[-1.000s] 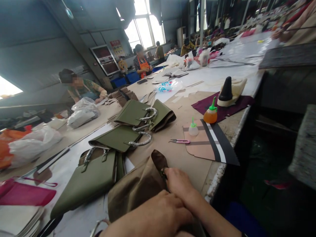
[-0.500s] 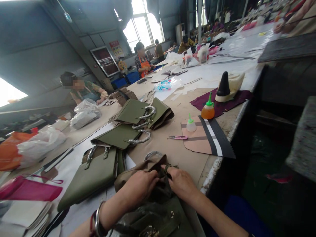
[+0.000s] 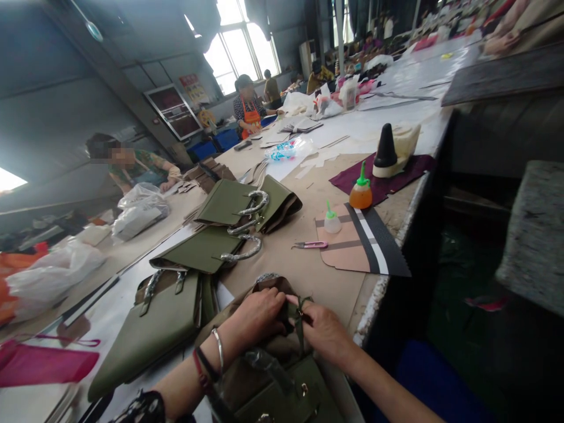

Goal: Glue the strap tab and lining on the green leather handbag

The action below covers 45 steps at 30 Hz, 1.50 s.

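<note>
Now | left hand (image 3: pixel 258 317) palm-down over brown lining (image 3: pixel 282 346), grip unclear | right hand (image 3: pixel 326 333) pinching green strap (image 3: pixel 300 332)

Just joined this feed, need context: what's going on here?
A person has both hands in a green bag with its brown lining bunched up. The left hand is on the lining, its fingertips partly hidden; the right hand holds a small green strap. More green bags lie to the left and beyond. Pink snips and two bottles sit farther off, untouched.
</note>
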Tool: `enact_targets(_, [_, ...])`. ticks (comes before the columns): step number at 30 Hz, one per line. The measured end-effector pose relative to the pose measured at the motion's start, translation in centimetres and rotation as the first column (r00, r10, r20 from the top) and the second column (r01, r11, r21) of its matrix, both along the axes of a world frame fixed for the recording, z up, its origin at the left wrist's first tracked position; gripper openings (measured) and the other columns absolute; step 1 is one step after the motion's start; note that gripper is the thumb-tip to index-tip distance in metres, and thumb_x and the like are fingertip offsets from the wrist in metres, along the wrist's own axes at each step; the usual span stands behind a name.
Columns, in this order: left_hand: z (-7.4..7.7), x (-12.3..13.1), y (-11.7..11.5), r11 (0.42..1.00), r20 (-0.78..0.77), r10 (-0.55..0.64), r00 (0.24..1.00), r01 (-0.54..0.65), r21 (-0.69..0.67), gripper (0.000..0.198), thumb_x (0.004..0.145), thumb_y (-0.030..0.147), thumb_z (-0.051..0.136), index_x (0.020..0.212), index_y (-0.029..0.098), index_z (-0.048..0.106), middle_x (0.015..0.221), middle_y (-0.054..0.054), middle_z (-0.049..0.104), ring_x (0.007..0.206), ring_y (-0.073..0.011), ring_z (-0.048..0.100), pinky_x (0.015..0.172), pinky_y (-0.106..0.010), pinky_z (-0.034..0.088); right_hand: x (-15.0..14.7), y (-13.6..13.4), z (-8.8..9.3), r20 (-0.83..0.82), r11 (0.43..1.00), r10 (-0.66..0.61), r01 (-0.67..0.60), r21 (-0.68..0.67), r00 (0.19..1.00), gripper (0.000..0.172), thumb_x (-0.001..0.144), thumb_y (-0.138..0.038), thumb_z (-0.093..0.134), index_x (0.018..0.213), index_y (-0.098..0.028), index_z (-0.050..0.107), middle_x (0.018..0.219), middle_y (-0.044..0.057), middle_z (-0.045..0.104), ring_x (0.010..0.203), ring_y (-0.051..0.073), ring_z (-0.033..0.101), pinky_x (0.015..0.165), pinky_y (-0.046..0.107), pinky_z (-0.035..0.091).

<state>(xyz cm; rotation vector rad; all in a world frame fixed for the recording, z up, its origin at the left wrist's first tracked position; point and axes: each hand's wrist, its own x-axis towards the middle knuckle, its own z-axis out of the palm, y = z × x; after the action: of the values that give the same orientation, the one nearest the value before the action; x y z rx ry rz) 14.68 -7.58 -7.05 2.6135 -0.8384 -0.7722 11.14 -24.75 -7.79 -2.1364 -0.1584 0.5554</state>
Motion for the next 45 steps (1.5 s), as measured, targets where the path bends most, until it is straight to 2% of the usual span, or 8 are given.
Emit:
enact_targets(3, [-0.2,-0.2,0.3,0.998,-0.013,-0.033,0.999,0.032,-0.044,0.019,0.076,0.027,0.057,0.088,0.013,0.054,0.09,-0.009,0.058,0.084,-0.0232,0.055,0.075,-0.034,0.047,-0.6,-1.3,0.1,-0.126,0.982,-0.023,0.046,0.183,0.992,0.041,0.077,-0.018,0.052,0.117,-0.017,0.056,0.115,0.005,0.058,0.106,0.019,0.054,0.095,0.03,0.04])
enact_targets(9, [0.0,-0.7,-0.1,0.991,-0.011,-0.035,0.999,0.033,-0.126,0.017,0.078,0.027,0.048,0.086,0.013,0.053,0.089,-0.01,0.057,0.085,-0.0233,0.054,0.077,-0.036,0.046,-2.5,-2.3,1.0,-0.108,0.979,-0.107,0.124,0.164,0.988,0.037,0.078,-0.022,0.045,0.111,-0.014,0.059,0.114,0.009,0.058,0.109,0.022,0.052,0.099,0.039,0.036])
enact_targets(15, [-0.3,-0.3,-0.3,0.985,-0.04,-0.039,0.998,0.031,-0.169,0.016,0.074,0.029,0.051,0.08,0.014,0.053,0.085,-0.008,0.057,0.079,-0.0218,0.055,0.072,-0.032,0.047,-3.4,-3.2,0.7,-0.385,0.887,-0.32,0.416,0.199,0.866,0.05,0.071,-0.038,0.052,0.112,-0.011,0.052,0.106,0.014,0.06,0.079,0.023,0.062,0.06,0.032,0.053])
enact_targets(19, [-0.4,0.0,0.0,0.982,-0.061,-0.05,0.997,0.038,-0.184,0.018,0.075,0.031,0.05,0.079,0.015,0.054,0.083,-0.008,0.057,0.078,-0.021,0.055,0.071,-0.03,0.045,-3.9,-3.9,0.9,-0.009,0.991,-0.12,0.12,-0.058,0.993,0.034,0.078,-0.025,0.042,0.108,-0.015,0.056,0.086,0.009,0.062,0.075,0.021,0.059,0.068,0.037,0.052])
enact_targets(24, [-0.2,0.4,0.2,0.977,-0.088,-0.072,0.994,0.053,-0.206,0.02,0.076,0.034,0.05,0.075,0.014,0.055,0.079,-0.006,0.056,0.073,-0.0176,0.054,0.068,-0.026,0.042,-2.5,-3.8,1.0,0.506,0.931,0.215,-0.019,-0.364,0.835,0.043,0.075,-0.008,0.046,0.118,-0.013,0.046,0.112,0.013,0.05,0.107,0.024,0.045,0.093,0.042,0.041])
enact_targets(33, [0.1,0.5,0.2,0.976,-0.086,-0.094,0.992,0.075,-0.205,0.019,0.075,0.03,0.051,0.075,0.013,0.058,0.077,-0.006,0.058,0.069,-0.0169,0.053,0.063,-0.026,0.04,2.7,-4.1,4.8,0.088,0.807,0.544,-0.492,-0.327,0.834,0.051,0.066,-0.007,0.045,0.115,-0.015,0.054,0.111,0.008,0.053,0.105,0.019,0.047,0.098,0.033,0.035])
enact_targets(40, [0.4,0.5,0.1,0.98,-0.087,-0.092,0.992,0.074,-0.186,0.022,0.075,0.03,0.048,0.078,0.012,0.062,0.079,-0.009,0.059,0.071,-0.0203,0.055,0.066,-0.028,0.042,2.4,-3.6,5.9,-0.036,0.865,0.393,-0.383,-0.325,0.919,0.037,0.075,-0.022,0.05,0.112,-0.016,0.054,0.109,0.006,0.056,0.102,0.019,0.05,0.093,0.031,0.037])
enact_targets(45, [0.8,0.5,0.1,0.983,-0.086,-0.076,0.993,0.06,-0.171,0.022,0.075,0.031,0.05,0.077,0.013,0.062,0.079,-0.008,0.06,0.07,-0.0196,0.056,0.066,-0.027,0.043,2.3,-1.5,4.5,0.132,0.77,0.448,-0.307,-0.56,0.884,0.028,0.072,-0.019,0.065,0.099,-0.016,0.058,0.101,0.006,0.055,0.1,0.023,0.046,0.088,0.038,0.038])
